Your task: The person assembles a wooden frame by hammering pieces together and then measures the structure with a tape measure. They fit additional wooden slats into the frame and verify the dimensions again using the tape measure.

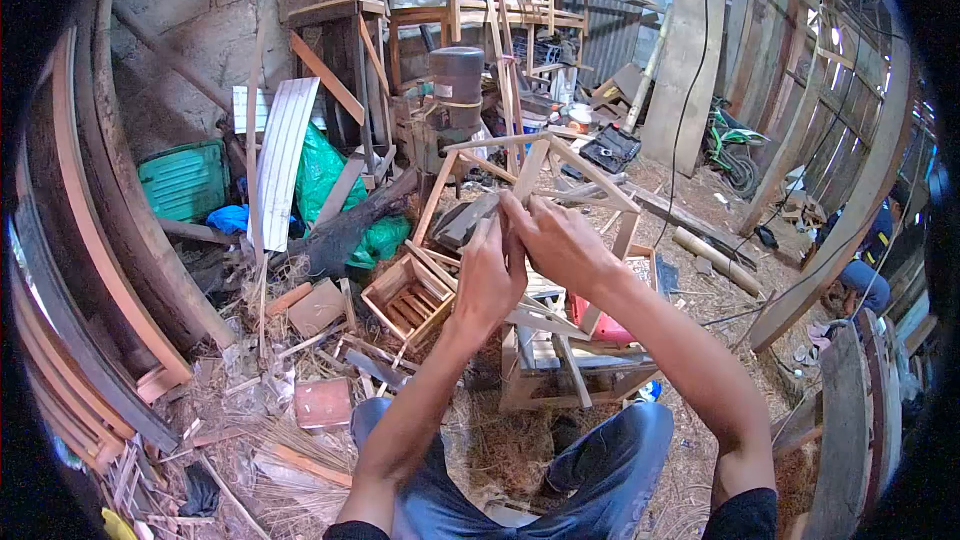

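Observation:
My left hand (490, 275) and my right hand (562, 237) meet in front of me, fingers closed round part of a pale wooden frame (590, 180). One of its strips runs down to my fingertips, and the gripped part is mostly hidden behind my fingers. The frame has an angular outline and rises over a low wooden bench (520, 385). A pink-red object (603, 322) lies on the bench under my right forearm. Left of my left hand, a slatted wooden crate (408, 298) sits on the littered ground.
A dark cylindrical machine (457, 90) stands behind the frame. Curved timbers (85, 210) lean at the left. A black tool case (610, 148) and a green motorbike (733, 148) are further back. Another person (868, 270) is low at the right edge. Wood scraps cover the floor.

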### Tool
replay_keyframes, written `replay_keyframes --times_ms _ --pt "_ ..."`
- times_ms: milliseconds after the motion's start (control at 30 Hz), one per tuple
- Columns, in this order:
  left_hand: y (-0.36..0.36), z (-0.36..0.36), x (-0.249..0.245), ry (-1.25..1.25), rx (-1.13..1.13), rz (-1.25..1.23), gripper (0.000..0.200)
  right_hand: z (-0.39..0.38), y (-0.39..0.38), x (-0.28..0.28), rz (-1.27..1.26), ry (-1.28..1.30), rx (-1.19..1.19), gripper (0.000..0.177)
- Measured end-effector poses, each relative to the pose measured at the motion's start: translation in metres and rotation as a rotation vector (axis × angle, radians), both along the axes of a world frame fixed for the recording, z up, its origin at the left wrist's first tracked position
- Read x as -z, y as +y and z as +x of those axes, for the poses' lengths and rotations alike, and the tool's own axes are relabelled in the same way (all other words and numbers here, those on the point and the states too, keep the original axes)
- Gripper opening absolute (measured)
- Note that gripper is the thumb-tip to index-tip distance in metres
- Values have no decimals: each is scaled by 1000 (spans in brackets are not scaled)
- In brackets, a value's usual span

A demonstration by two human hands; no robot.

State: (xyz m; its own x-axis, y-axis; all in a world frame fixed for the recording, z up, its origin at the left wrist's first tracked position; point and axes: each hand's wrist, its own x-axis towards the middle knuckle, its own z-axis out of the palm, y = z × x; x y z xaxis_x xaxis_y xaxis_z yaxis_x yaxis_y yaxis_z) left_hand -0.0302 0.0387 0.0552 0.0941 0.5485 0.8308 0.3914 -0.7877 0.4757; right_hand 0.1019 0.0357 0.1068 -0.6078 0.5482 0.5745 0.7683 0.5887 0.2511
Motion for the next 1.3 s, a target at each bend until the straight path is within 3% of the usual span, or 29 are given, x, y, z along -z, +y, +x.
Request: replay_keyframes --times_ms 167,433,633,700,767,800,833,900,967,1033,1067,1133,1167,1233,1300 --pt "4 4 4 -31 -4 -62 30 -6 2 5 -114 31 107 49" --pt "8 5 10 -2 16 -33 30 -6 -3 3 -197 46 125 23" --pt "7 1 8 76 -84 -29 27 -10 0 1 -238 127 78 32" --pt "-1 1 -3 -64 3 -191 30 -5 -1 -3 -274 253 60 42" --pt "10 -1 5 -129 -32 -172 33 -1 -1 -1 -172 526 -43 48" --pt "15 -5 8 -192 -65 -156 35 3 -4 1 65 515 -122 38" --pt "15 -10 7 -192 -78 -141 35 6 -9 1 74 516 -140 38" --pt "15 -21 5 -517 218 -450 40 12 -22 -1 171 747 -161 36" --pt "12 -30 -6 -517 224 -426 41 21 -41 0 242 856 -88 27" --pt "18 -33 -6 -604 223 -458 31 44 -54 0 536 757 80 27" --pt "18 -37 -7 -653 310 -466 36 55 -49 2 542 750 79 27" --pt "29 -45 0 -763 369 -544 40 74 -31 18 358 1065 258 34" --pt "36 -47 4 -865 419 -625 44 79 -24 28 365 1062 269 34" --pt "35 -45 5 -795 469 -609 47 84 -14 43 -353 1456 -206 44" --pt "32 -39 3 -826 434 -655 41 77 -10 46 -419 1536 -245 41"
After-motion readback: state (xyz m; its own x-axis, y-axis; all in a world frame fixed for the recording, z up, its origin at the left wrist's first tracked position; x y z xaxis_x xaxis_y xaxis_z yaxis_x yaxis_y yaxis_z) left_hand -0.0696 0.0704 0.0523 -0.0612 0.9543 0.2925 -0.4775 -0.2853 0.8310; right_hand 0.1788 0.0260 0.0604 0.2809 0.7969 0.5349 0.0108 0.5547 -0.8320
